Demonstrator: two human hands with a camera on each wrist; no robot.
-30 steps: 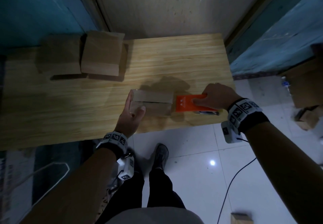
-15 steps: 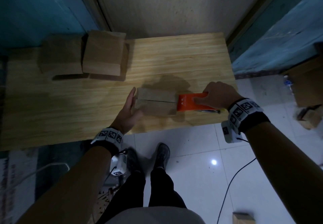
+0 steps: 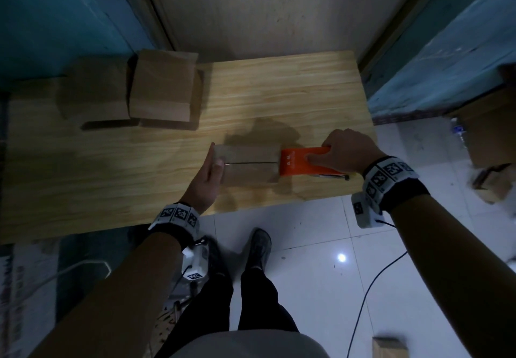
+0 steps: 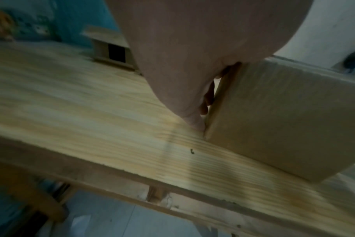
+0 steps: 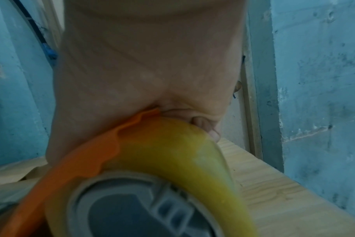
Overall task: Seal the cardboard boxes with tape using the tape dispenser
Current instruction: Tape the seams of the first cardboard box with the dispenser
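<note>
Cardboard box (image 3: 247, 163) at desk (image 3: 279, 92) front edge being braced by flat, open left hand (image 3: 208, 174); orange tape dispenser (image 3: 300, 162) being gripped by right hand (image 3: 344, 151) at box's right end. Risk: box being shoved off seam line, tape wrinkling.

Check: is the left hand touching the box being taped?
Touching. The head view shows the left hand flat against the left end of the cardboard box; the left wrist view shows fingers against its side.

Orange tape dispenser (image 3: 301, 164), brown cardboard box (image 3: 248, 165), pale wood-grain table (image 3: 279, 92)
</note>
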